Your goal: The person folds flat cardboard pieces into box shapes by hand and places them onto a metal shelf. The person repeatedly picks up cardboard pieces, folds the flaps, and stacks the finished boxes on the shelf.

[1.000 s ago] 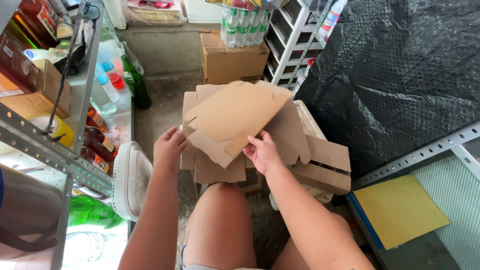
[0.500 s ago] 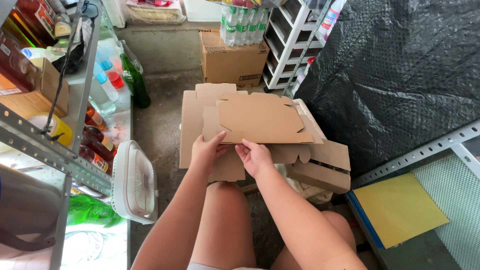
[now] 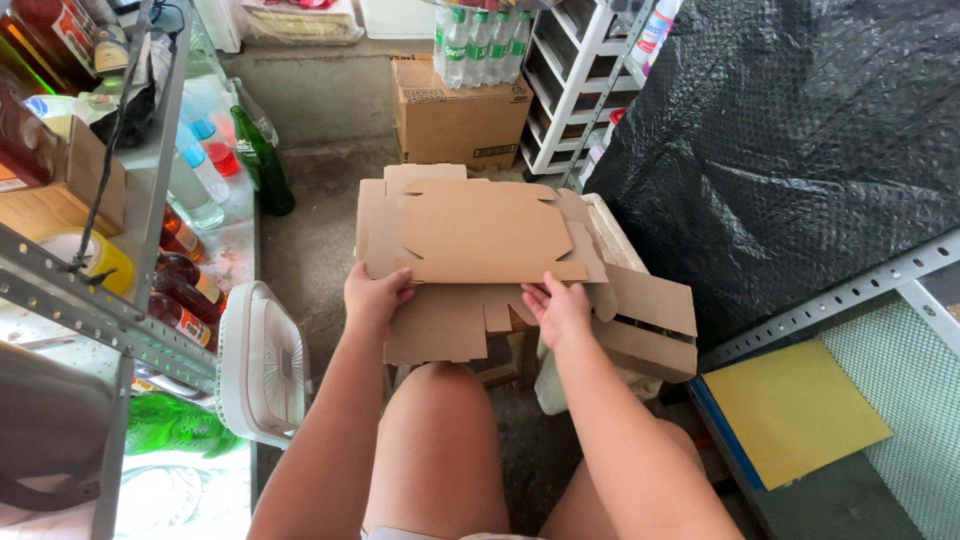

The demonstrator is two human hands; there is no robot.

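On the far left a metal shelf (image 3: 110,310) carries bottles (image 3: 185,285) of dark and amber drink, with a small white fan (image 3: 262,362) standing on the floor beside it and a green glass bottle (image 3: 262,160) further back. The left hand (image 3: 372,297) grips the near left edge of a flat, unfolded cardboard box blank (image 3: 485,232), fingers curled over the top and thumb out of sight beneath. The blank lies level on top of a pile of similar flat cardboard (image 3: 450,320) in front of the knees. The right hand (image 3: 560,308) presses on the near right edge with fingers mostly spread, more steadying than clamping. By the look of it the blank is being squared up, ready for folding; raising its side flaps would call for a firm hold on both edges. Behind stands a closed cardboard carton (image 3: 460,120), a shrink-wrapped pack of soda bottles (image 3: 478,40) just behind it. To the right is a white rack (image 3: 580,80), then black plastic sheeting (image 3: 800,150).
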